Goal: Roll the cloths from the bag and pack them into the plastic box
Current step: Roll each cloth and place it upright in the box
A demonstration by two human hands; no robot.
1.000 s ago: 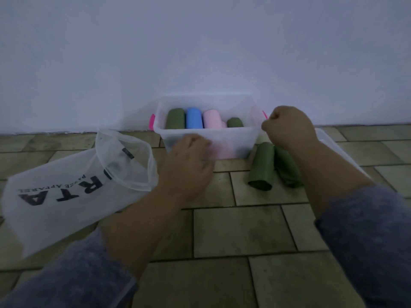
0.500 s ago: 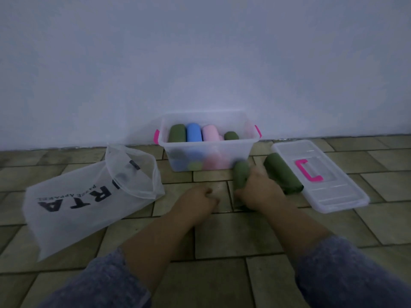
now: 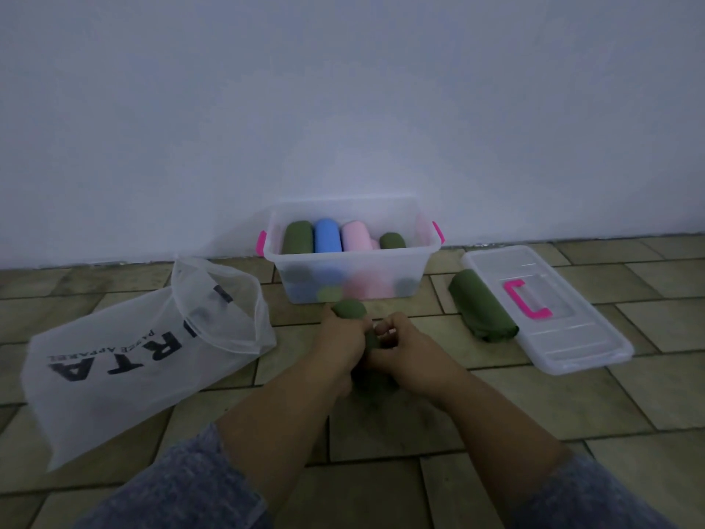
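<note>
Olive-green rolled cloth (image 3: 349,310) sits on the tiled floor just in front of the clear plastic box with pink side handles (image 3: 351,255), its far end almost touching the box's front wall. Both hands are clamped on it. The left hand (image 3: 339,339) wraps the roll from the side, and the right hand (image 3: 410,347) is pressed close beside it, fingers curled in and pinching the near part of the cloth.

Inside the box a green roll (image 3: 297,238), a blue roll (image 3: 327,236), a pink roll (image 3: 355,236) and a shorter green roll (image 3: 392,241) lie side by side on top of a lower layer. A second green roll (image 3: 482,311) lies right of the box, against the edge of the clear lid with a pink handle (image 3: 572,337). The white translucent printed bag (image 3: 133,357) lies open to the box's left.

The roll looks soft and held only by its own wrap, so a slackened pinch during the lift would likely let the loose end spring open. The remaining gap seems to be at the box's right end. Forcing the roll in there could catch it on the rim or disturb the short green roll.
</note>
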